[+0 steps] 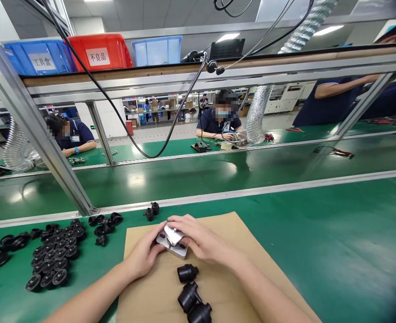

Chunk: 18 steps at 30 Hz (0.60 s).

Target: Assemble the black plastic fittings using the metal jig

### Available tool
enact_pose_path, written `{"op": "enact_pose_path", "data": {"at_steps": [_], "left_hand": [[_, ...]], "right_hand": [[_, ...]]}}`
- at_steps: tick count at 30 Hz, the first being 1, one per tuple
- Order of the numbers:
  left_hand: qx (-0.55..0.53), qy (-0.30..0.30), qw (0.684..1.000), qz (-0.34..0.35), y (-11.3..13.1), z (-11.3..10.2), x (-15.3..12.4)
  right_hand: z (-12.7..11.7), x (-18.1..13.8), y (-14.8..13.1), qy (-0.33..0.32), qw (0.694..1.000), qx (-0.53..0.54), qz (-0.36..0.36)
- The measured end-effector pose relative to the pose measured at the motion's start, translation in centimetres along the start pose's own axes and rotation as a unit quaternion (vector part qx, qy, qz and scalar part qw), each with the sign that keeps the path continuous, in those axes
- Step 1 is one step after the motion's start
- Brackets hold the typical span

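Note:
A silver metal block (177,250) with dark slots rests on the brown cardboard sheet (151,291). My left hand (143,252) grips its left side, fingers closed against the edge. From the right, my right hand (200,237) has its fingers curled over a tilted silver metal piece (173,234) on top of the block. Whether that piece is joined to the block I cannot tell. Just below the hands lie several black plastic fittings, the closest being a short cylindrical fitting (186,272) and behind it a larger fitting (188,297).
Many round black parts (55,253) crowd the green bench at left. Two small black fittings (149,213) stand beyond the cardboard. A metal post (50,125) rises at left, and a black cable (130,143) hangs ahead. Co-workers (220,119) sit across the bench.

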<state>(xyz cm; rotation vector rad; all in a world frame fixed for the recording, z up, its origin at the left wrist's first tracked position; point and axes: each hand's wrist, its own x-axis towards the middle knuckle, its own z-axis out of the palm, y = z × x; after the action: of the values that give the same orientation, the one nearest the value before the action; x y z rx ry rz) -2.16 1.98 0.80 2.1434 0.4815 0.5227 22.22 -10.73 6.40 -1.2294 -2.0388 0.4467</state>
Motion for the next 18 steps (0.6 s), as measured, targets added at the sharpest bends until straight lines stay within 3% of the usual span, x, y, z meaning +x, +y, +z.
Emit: {"op": "enact_pose_path", "data": {"at_steps": [5, 13, 18], "left_hand": [[-0.027, -0.002, 1.0, 0.01, 0.2, 0.1, 0.1], [-0.066, -0.011, 0.998, 0.023, 1.1, 0.0, 0.3], [-0.049, -0.008, 0.999, 0.02, 1.1, 0.0, 0.2]], "right_hand": [[-0.4, 0.3, -0.4, -0.031, 0.999, 0.008, 0.009], [-0.4, 0.4, -0.8, -0.026, 0.998, 0.048, 0.023], [-0.8, 0.4, -1.0, -0.014, 1.0, 0.008, 0.013]]}}
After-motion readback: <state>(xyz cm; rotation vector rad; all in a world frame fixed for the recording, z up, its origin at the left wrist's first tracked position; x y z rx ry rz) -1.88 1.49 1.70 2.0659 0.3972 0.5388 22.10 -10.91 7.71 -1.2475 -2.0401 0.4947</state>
